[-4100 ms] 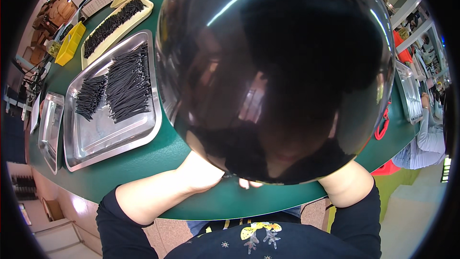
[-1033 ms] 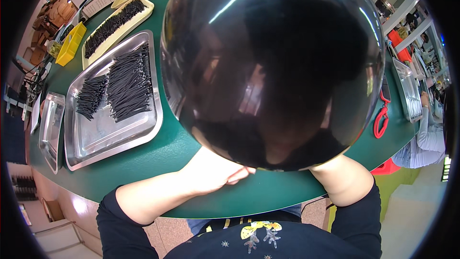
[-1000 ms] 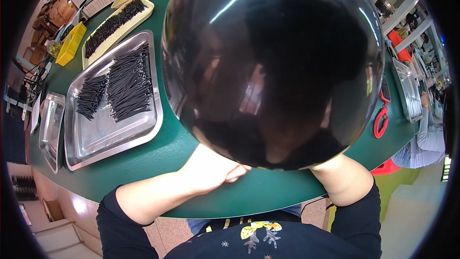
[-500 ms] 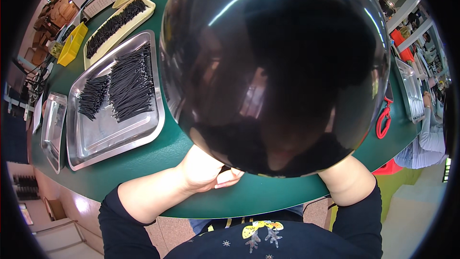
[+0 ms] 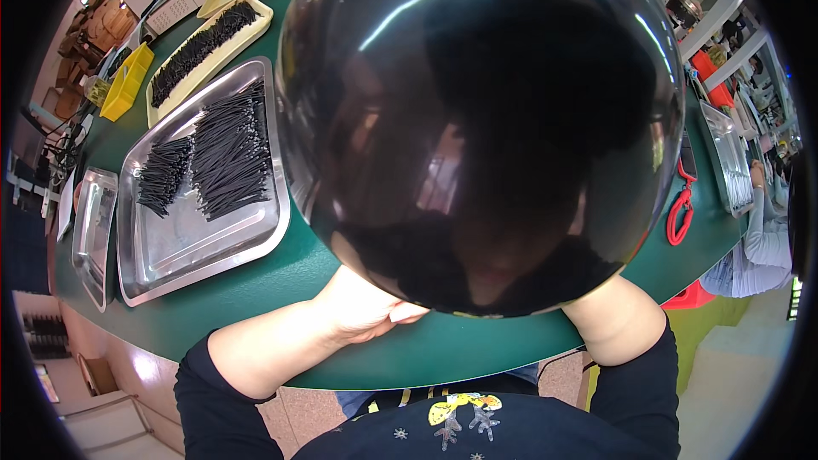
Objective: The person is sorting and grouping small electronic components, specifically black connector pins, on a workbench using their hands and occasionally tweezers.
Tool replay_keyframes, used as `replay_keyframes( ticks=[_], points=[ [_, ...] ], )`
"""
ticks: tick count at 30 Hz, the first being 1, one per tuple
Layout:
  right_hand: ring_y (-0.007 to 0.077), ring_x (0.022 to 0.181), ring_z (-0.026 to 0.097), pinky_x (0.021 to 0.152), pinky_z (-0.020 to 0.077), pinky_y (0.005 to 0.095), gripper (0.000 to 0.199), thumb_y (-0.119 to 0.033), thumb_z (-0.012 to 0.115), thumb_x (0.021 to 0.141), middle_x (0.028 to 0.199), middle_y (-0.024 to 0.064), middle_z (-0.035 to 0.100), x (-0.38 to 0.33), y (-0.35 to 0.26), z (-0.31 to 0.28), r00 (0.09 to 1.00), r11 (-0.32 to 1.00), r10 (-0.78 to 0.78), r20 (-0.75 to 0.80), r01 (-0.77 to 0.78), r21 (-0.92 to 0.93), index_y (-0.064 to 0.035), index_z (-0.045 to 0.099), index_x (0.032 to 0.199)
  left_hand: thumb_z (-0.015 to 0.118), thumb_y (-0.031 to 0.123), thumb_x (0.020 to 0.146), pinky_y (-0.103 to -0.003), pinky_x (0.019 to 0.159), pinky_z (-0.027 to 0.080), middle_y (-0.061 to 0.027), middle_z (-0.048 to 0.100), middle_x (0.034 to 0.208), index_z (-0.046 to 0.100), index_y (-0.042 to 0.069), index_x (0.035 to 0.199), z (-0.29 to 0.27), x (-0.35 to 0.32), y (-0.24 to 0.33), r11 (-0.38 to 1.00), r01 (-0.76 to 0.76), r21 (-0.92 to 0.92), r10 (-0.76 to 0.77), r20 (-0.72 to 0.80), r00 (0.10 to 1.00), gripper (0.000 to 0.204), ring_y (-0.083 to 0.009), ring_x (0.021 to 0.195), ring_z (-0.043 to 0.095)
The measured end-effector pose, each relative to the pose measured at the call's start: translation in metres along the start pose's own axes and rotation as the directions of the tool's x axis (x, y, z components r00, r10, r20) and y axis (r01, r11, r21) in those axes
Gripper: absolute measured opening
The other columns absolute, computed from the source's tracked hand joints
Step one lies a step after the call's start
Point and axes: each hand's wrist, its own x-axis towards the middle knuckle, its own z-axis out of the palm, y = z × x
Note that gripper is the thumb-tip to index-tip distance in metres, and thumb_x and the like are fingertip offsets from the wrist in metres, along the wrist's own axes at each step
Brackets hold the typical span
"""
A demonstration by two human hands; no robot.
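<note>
A large glossy black dome [image 5: 486,136] fills the middle of the view and hides most of what lies beneath it. Under its lower left edge is my left hand [image 5: 366,302], its visible fingers curled together; whatever they grip is out of sight. My right forearm [image 5: 609,319] runs under the dome's lower right edge, and the right hand itself is covered. To the left, a steel tray [image 5: 175,255] carries a large bundle of thin black wires [image 5: 230,153] and a smaller bundle [image 5: 164,175].
Beyond the tray on the green table [image 5: 281,281] stand a cream tray [image 5: 260,21] of black wires and a yellow bin [image 5: 128,81]. A narrow steel tray [image 5: 94,238] sits far left. On the right lie a phone with a red strap [image 5: 679,217] and another steel tray [image 5: 727,158].
The whole view has shifted slightly, moving the dome a little left in the picture. My left thumb and fingers have drawn closer, so the dark gap between them no longer shows.
</note>
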Motion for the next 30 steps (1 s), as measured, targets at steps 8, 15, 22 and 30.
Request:
replay_keyframes(
  ticks=[8, 15, 22, 30],
  points=[
    [0.0167, 0.062, 0.057, 0.063, 0.0479, 0.0295, 0.045, 0.011, 0.051, 0.067, 0.069, 0.0107, 0.053, 0.001, -0.022, 0.011, 0.870, 0.968, 0.220, -0.442, -0.140, 0.206, 0.0093, 0.029, 0.107, 0.046, 0.013, 0.086, -0.018, 0.034, 0.027, -0.0048, 0.045, 0.052, 0.045, 0.003, 0.072, -0.005, -0.004, 0.001, 1.000, -0.016, 0.000, 0.016, 0.001, 1.000, 0.017, -0.0080, 0.034, 0.033],
    [0.0174, 0.064, 0.058, 0.065, 0.0479, 0.0287, 0.039, 0.008, 0.053, 0.069, 0.073, 0.0114, 0.056, -0.007, -0.007, 0.008, 0.908, 0.974, 0.186, -0.374, -0.219, -0.049, 0.0107, 0.035, 0.104, 0.045, 0.014, 0.087, -0.018, 0.034, 0.026, -0.0028, 0.040, 0.050, 0.041, 0.005, 0.066, -0.008, -0.005, -0.001, 1.000, -0.011, -0.020, 0.012, 0.067, 0.998, 0.023, -0.0067, 0.034, 0.030],
    [0.0193, 0.092, 0.053, 0.081, 0.0425, 0.0315, 0.055, -0.006, 0.064, 0.070, 0.106, 0.0152, 0.051, 0.022, -0.007, 0.005, 0.994, 0.946, -0.105, -0.022, 0.093, -0.311, 0.0085, 0.036, 0.116, 0.044, 0.001, 0.081, -0.021, 0.036, 0.033, -0.0098, 0.050, 0.065, 0.045, -0.001, 0.090, -0.011, -0.010, -0.001, 0.867, 0.222, -0.446, -0.173, 0.149, 0.974, 0.009, -0.0114, 0.039, 0.041],
    [0.0258, 0.094, 0.053, 0.083, 0.0429, 0.0340, 0.078, 0.004, 0.059, 0.067, 0.107, 0.0197, 0.049, 0.022, -0.015, 0.030, 0.790, 0.984, -0.017, -0.613, -0.095, -0.150, 0.0059, 0.009, 0.126, 0.045, 0.015, 0.087, -0.018, 0.034, 0.026, -0.0034, 0.047, 0.053, 0.050, 0.002, 0.077, 0.002, -0.006, 0.006, 0.987, 0.089, 0.133, -0.068, -0.159, 0.985, 0.016, -0.0059, 0.034, 0.033]
  ],
)
